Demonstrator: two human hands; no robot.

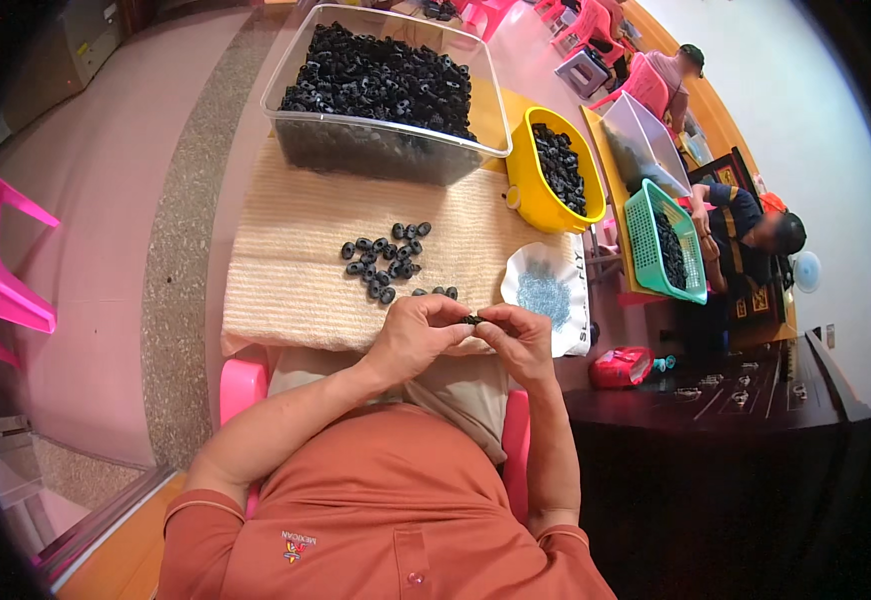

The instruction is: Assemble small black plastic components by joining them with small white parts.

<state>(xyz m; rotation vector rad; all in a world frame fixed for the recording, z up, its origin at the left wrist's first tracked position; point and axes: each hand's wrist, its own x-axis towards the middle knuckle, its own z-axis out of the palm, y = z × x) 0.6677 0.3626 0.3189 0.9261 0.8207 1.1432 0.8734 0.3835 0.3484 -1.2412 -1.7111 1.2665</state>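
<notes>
Close to the near edge of the cloth-covered table, my left hand point(411, 338) and my right hand point(523, 342) meet, thumbs and fingertips pinched together. Between them is a small black ring-like part point(473, 320), mostly covered by the fingers. Just beyond my left hand, several similar black oval parts with holes point(384, 265) lie loose on the cream towel point(286, 240). A few more sit right by my left fingertips. Beside my right hand stands a white wavy-rimmed dish point(526, 258) holding many small clear bluish pieces point(544, 292).
A large clear bin point(376, 140) heaped with black parts stands at the table's far side. Right of it is a yellow basket point(528, 180) of black parts. Further right, a person point(741, 225) works near a green basket point(644, 235). A pink stool point(11, 250) stands at left.
</notes>
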